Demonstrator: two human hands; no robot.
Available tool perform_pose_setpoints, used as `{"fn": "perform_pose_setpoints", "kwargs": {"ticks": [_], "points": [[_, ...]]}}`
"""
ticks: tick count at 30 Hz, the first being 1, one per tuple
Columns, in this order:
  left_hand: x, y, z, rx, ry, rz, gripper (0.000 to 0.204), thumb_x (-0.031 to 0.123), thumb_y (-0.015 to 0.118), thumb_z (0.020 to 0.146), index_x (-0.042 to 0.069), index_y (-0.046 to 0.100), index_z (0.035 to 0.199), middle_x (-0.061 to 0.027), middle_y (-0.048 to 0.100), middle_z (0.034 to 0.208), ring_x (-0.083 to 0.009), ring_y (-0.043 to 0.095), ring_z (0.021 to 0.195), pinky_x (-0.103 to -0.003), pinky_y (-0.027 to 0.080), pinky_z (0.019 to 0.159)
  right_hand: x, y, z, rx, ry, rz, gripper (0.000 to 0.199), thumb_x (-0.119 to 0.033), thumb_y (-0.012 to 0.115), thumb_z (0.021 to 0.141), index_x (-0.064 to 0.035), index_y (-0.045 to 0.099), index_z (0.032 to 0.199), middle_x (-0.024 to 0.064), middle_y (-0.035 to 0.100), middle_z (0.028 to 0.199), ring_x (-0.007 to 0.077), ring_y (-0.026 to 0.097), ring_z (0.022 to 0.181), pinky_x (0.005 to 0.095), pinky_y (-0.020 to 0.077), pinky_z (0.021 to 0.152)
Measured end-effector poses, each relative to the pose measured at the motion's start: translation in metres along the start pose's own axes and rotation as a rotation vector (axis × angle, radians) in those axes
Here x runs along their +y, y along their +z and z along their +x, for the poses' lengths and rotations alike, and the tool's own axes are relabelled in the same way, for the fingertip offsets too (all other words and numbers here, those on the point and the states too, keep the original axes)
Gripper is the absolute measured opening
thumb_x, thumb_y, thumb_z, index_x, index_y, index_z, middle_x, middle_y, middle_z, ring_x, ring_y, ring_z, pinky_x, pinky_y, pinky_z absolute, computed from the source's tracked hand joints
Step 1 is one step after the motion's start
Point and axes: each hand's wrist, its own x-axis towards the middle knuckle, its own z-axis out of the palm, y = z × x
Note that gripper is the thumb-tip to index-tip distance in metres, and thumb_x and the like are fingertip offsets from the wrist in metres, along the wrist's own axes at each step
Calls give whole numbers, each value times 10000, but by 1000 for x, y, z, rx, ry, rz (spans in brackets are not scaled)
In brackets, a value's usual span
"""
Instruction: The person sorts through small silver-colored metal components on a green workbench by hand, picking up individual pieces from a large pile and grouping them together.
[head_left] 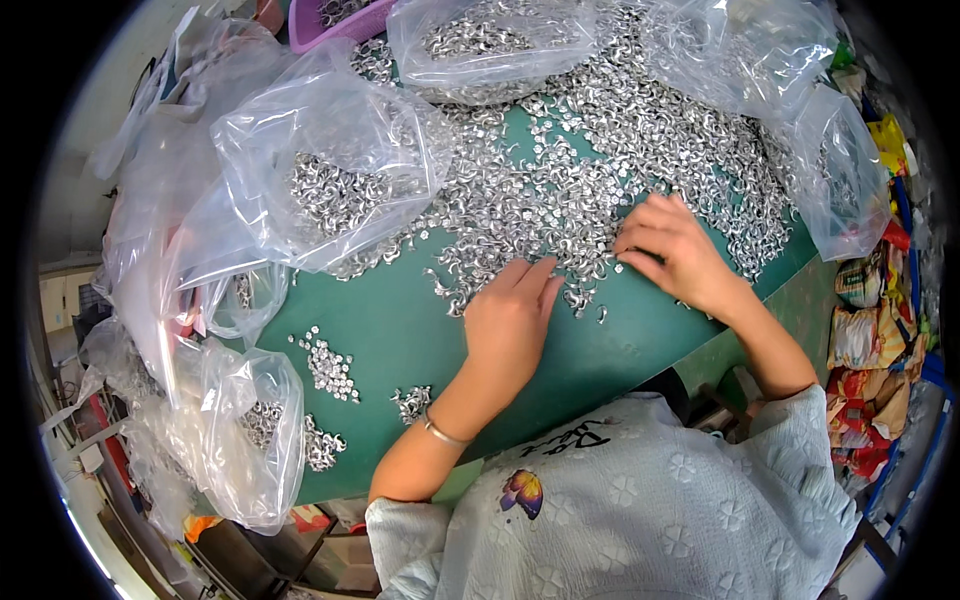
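Observation:
A large heap of small shiny metal parts [600, 160] covers the far half of a green table [400, 330]. My left hand [510, 320] lies flat, palm down, at the near edge of the heap, fingers together and touching a few loose parts. My right hand [670, 250] rests on the heap to the right, fingers curled down onto the parts. Whether either hand holds a part is hidden under the fingers. A thin bracelet [440, 432] sits on my left wrist.
Clear plastic bags with more metal parts lie around: one at the left [330, 170], one at the top [480, 40], one at the right [840, 170], one at the near left corner [240, 440]. Small sorted piles [330, 368] sit near me. A purple tray [330, 20] stands at the back.

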Motion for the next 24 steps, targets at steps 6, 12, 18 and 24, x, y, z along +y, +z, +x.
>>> {"fn": "perform_pose_setpoints", "kwargs": {"ticks": [6, 12, 18, 24], "points": [[-2, 19, 9, -136, 90, 223, 117, 148, 678, 811, 63, 637, 881, -94, 563, 767, -295, 603, 618, -377, 483, 521, -15, 16, -3, 12, -57, -219, 188, -127, 722, 709, -62, 648, 869, 29, 520, 854, 210, 487, 882, 351, 366, 774], [-5, 16, 11, -54, -22, 14, 82, 91, 682, 809, 14, 659, 824, -99, 639, 761, -241, 628, 640, -326, 494, 564, -30, 20, 0, 6, 95, -275, 141, -95, 719, 697, -61, 612, 782, 55, 542, 826, 230, 509, 879, 370, 381, 787], [-11, -4, 6, -33, -389, -356, 88, 38, 695, 802, -40, 678, 839, -64, 689, 772, -87, 603, 705, -262, 480, 644, -18, 5, -3, 100, 387, 617, 130, -19, 663, 796, -42, 589, 900, 54, 596, 755, 177, 598, 707, 298, 475, 661], [-7, -2, -3, -65, -174, 5, 159, 91, 722, 781, -5, 668, 896, -146, 664, 833, -282, 628, 682, -344, 495, 630, -12, 10, 0, -18, 626, 1747, 261, -63, 596, 906, -26, 558, 1161, 18, 613, 875, 97, 602, 793, 236, 480, 642]]}}
